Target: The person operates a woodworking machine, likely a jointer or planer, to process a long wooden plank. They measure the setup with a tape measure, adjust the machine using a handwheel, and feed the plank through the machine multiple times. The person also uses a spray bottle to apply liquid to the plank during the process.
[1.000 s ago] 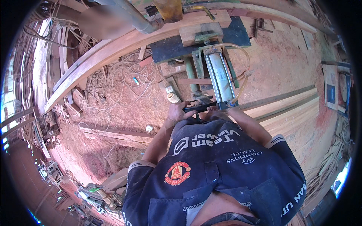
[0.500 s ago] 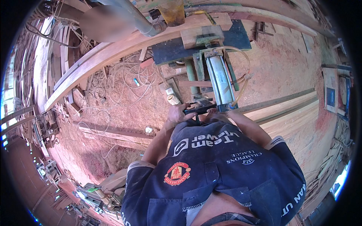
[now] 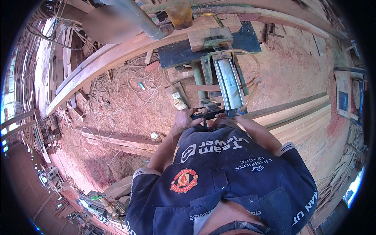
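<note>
My left hand (image 3: 185, 119) is closed around the left end of a black handle (image 3: 209, 115) close to my body. At the other end of that handle are the fingers of my right hand (image 3: 222, 115), closed on it and partly hidden beside the cylinder's end. A silver air cylinder (image 3: 229, 82) stretches away from there, with a clear hose (image 3: 256, 66) looping off its right side. Its far end meets a wooden block (image 3: 199, 40) on a dark plate (image 3: 172, 53). Against the block lies a long curved wooden beam (image 3: 129, 49).
A yellow machine part (image 3: 179, 15) and a grey pipe (image 3: 143, 17) stand over the beam. Thin hoses (image 3: 129, 84) lie tangled on the sawdust-covered floor. Long planks (image 3: 297, 117) rest on the right, with more boards (image 3: 117, 143) on the left.
</note>
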Demonstrator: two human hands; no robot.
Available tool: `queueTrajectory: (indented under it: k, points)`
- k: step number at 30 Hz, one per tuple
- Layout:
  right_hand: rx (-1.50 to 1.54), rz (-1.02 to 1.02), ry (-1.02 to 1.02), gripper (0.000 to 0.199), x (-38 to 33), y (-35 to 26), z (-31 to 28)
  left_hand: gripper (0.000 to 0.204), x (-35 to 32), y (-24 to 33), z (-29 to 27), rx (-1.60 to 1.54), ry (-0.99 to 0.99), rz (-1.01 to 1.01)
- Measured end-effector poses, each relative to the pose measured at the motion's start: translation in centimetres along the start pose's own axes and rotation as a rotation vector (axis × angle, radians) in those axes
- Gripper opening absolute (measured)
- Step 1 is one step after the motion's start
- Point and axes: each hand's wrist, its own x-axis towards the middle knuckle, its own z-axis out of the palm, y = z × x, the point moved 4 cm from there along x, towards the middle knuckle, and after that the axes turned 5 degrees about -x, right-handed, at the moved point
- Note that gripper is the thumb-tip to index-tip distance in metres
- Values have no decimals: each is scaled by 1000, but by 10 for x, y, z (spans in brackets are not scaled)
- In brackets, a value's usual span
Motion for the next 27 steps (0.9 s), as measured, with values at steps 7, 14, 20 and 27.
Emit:
queueTrajectory:
  k: [7, 14, 20, 27]
  points:
    - [3, 7, -2, 91, 0, 0, -1, 60, 0, -1, -1, -48, -6, 8]
    - [6, 9, -10, 91, 2, -1, 0, 63, -1, -2, -1, -28, 17, 26]
    - [9, 12, -15, 92, 3, -2, 1, 64, -2, -4, 0, -21, 21, 21]
    - [12, 7, -24, 92, 4, -4, 2, 63, -2, -7, 3, -39, 29, 17]
